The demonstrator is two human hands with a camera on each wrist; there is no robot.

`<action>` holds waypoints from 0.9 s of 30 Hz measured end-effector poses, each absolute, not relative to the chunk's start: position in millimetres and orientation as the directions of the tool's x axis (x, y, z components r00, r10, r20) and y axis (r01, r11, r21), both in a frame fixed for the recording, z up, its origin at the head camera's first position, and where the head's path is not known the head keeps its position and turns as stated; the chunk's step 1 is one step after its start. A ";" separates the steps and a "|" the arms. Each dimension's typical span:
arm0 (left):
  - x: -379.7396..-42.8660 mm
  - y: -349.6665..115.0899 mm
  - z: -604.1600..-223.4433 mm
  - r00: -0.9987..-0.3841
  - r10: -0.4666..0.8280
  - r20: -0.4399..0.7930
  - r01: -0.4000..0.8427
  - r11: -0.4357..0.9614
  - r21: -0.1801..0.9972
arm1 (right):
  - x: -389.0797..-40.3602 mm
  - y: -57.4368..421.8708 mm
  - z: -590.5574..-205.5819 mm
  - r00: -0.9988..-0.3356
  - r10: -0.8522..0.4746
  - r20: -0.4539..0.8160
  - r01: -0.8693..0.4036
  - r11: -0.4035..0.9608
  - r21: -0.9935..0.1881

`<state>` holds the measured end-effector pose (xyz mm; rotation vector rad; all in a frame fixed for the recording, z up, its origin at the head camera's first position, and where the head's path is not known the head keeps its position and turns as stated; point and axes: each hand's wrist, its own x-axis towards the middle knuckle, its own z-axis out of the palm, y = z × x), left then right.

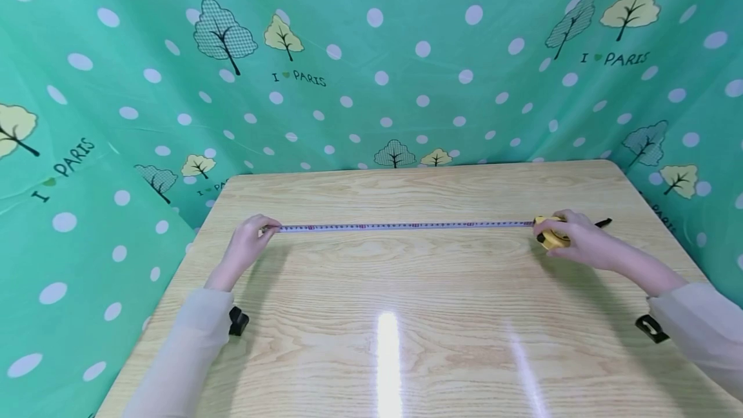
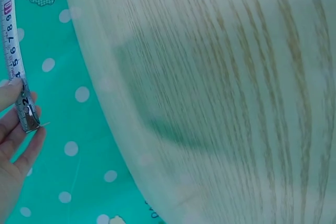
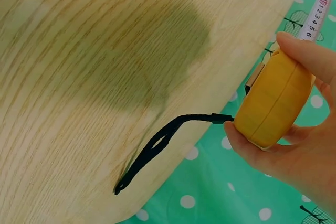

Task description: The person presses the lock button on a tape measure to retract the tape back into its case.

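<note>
A tape measure's white blade (image 1: pixel 395 226) stretches nearly level across the far half of the wooden table in the head view. At its left end my left hand (image 1: pixel 251 240) pinches the blade between thumb and fingers. The metal end hook (image 2: pixel 31 124) shows past those fingers in the left wrist view. On the right, my right hand (image 1: pixel 586 240) grips the yellow tape measure case (image 3: pixel 275 100) between thumb and fingers. A black wrist strap (image 3: pixel 163 135) hangs from the case in the right wrist view. Shadows below both hands show them raised above the tabletop.
The light wood table (image 1: pixel 371 289) has a glare streak near its front. Green dotted cloth (image 1: pixel 360 82) hangs behind it and along both sides. A black piece (image 1: pixel 238 321) is by the left sleeve, and another black piece (image 1: pixel 652 328) by the right sleeve.
</note>
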<state>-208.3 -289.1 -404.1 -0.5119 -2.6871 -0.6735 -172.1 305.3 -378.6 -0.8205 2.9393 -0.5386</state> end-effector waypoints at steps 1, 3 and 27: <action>-207.9 -289.2 -404.5 -0.881 0.260 0.395 0.417 0.822 0.389 | -171.7 305.3 -378.8 -0.857 -0.513 0.057 -0.500 0.798 -0.335; -207.2 -289.3 -405.2 -0.877 0.258 0.405 0.421 0.818 0.392 | -170.9 305.4 -379.3 -0.855 -0.514 0.063 -0.505 0.801 -0.320; -206.8 -277.7 -405.4 -0.862 0.283 0.420 0.455 0.798 0.396 | -164.5 290.5 -378.6 -0.841 -0.530 0.106 -0.538 0.803 -0.256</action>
